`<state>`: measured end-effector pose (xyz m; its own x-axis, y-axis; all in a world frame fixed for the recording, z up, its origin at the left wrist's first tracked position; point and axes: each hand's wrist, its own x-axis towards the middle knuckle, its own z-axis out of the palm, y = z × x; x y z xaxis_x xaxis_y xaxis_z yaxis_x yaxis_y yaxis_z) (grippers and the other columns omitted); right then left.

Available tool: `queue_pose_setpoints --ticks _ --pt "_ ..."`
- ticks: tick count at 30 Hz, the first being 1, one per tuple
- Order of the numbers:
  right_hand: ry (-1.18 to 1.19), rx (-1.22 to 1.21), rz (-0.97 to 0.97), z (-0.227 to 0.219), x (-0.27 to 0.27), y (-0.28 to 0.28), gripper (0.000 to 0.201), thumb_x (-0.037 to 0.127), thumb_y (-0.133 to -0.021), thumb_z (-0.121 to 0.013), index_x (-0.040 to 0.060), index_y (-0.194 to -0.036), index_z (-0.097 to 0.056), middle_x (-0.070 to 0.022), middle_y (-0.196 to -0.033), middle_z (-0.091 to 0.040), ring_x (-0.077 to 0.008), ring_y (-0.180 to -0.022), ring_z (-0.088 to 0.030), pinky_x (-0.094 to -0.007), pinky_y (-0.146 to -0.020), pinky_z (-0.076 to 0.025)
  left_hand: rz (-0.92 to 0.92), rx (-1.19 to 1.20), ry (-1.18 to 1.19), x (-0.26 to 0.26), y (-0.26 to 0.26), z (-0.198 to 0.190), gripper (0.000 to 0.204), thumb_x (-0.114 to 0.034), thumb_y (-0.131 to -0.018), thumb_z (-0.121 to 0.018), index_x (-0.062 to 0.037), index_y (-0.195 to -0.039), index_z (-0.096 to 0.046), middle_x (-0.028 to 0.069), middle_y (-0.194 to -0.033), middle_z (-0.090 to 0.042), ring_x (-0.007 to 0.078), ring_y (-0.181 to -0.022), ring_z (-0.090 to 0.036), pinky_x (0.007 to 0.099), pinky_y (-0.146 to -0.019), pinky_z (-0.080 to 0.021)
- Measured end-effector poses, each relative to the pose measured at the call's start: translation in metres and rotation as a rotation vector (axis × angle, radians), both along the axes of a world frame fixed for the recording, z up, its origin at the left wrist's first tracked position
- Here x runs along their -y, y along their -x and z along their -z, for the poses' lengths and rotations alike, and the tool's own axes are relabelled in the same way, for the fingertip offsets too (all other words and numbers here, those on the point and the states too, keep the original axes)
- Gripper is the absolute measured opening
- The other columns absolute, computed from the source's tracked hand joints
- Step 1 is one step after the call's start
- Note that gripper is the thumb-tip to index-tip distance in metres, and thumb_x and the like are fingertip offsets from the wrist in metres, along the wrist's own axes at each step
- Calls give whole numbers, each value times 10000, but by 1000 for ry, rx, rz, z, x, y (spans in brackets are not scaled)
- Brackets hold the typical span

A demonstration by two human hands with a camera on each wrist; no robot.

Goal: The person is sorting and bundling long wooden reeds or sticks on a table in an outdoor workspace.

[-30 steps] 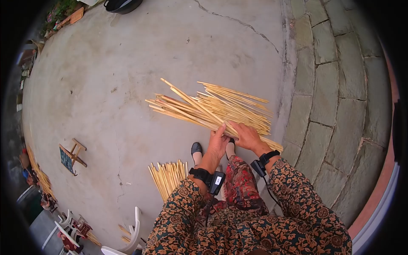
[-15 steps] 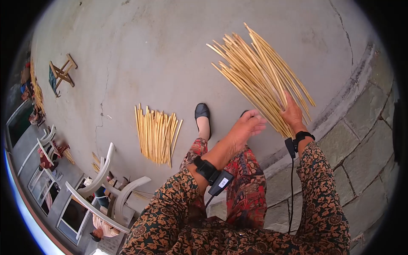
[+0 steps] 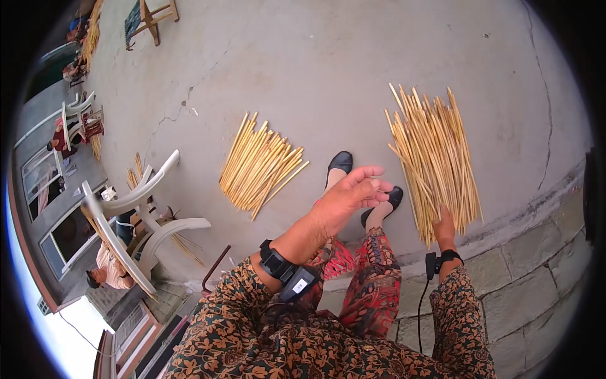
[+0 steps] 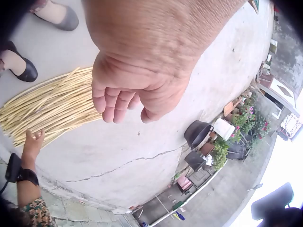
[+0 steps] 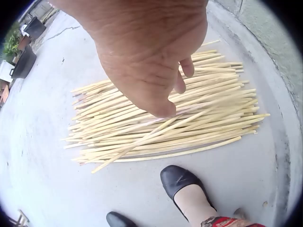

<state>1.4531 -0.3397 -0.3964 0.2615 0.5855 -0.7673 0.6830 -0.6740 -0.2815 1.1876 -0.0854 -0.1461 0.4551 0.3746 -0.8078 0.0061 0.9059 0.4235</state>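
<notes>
A wide pile of pale, straw-coloured sticks lies on the concrete at the right in the head view. At its near end is my right hand, thumb and fingers parted over the stalks. The right wrist view shows that hand above the sticks, the thumb tip close over them and none gripped. My left hand hangs in the air in front of my legs, its fingers loosely bent and holding nothing. A smaller bundle of sticks lies on the ground to the left.
My black shoes stand between the two piles. White chairs and a seated person are at the left, with a folding stool farther off. Stone paving borders the concrete at the lower right. A black tub stands farther away.
Both hands held a bundle of sticks; the left hand let go, then the right hand lowered the bundle onto the pile and released it. The head view has swung to the left.
</notes>
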Motion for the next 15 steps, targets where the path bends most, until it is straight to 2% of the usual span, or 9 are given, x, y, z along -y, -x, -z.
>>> queue_pose_setpoints --ticks 1,2,3,5,6,7,10,12,15 --pt "-63 -35 16 -8 23 -1 626 96 -773 -651 70 -1351 -410 -218 -1223 -530 -383 -1141 -499 -421 -947 -421 -6 7 -18 0 4 -17 477 -293 -944 -535 -46 -1328 -400 112 -1186 -566 180 -1065 -555 306 -921 -429" --pt "-41 -192 150 -18 28 -4 625 80 -770 -634 58 -1352 -407 -217 -1194 -557 -365 -1096 -544 -398 -920 -440 -29 -5 -58 -1 12 -35 479 -296 -942 -538 -45 -1327 -402 110 -1179 -567 179 -1066 -553 306 -922 -428" --pt "-57 -197 229 -33 41 -1 627 80 -778 -623 46 -1362 -395 -210 -1164 -580 -319 -1053 -580 -372 -892 -454 -35 -13 -104 -3 22 -55 481 -299 -940 -540 -44 -1324 -404 107 -1174 -568 177 -1061 -553 309 -920 -427" --pt "93 -480 665 -94 32 5 613 68 -792 -594 49 -1370 -394 -91 -1005 -595 -159 -811 -572 -282 -676 -466 -52 -30 -192 -4 47 -98 484 -306 -937 -545 -42 -1319 -410 102 -1164 -570 172 -1050 -551 314 -918 -426" --pt "117 -547 780 -116 33 4 602 72 -781 -594 38 -1351 -401 -37 -926 -569 -98 -710 -533 -230 -577 -416 -90 -43 -226 -1 62 -117 483 -309 -937 -542 -41 -1317 -413 100 -1162 -571 171 -1042 -550 315 -916 -425" --pt "81 -579 813 -138 30 7 567 83 -781 -598 18 -1314 -417 -14 -851 -560 -92 -668 -540 -222 -525 -404 -128 -55 -260 4 77 -135 482 -313 -936 -539 -40 -1314 -416 98 -1159 -571 170 -1034 -549 316 -915 -424" --pt "80 -589 705 -169 16 0 473 72 -808 -597 31 -1252 -439 -52 -805 -568 -137 -576 -548 -236 -432 -400 -202 -113 -351 26 120 -192 476 -320 -937 -528 -44 -1310 -424 94 -1152 -574 164 -1017 -547 313 -908 -422" --pt "94 -588 521 -196 -15 0 467 77 -806 -598 9 -1243 -444 -51 -762 -563 -128 -563 -539 -226 -425 -385 -265 -190 -410 57 155 -226 464 -324 -935 -522 -55 -1303 -436 90 -1143 -581 156 -1017 -548 302 -900 -420" --pt "61 -546 221 -208 -70 -15 472 116 -806 -600 -12 -1238 -460 -39 -735 -567 -104 -573 -530 -218 -443 -377 -496 -320 -462 118 200 -280 454 -323 -931 -529 -62 -1294 -447 92 -1148 -581 155 -1022 -551 302 -895 -423"
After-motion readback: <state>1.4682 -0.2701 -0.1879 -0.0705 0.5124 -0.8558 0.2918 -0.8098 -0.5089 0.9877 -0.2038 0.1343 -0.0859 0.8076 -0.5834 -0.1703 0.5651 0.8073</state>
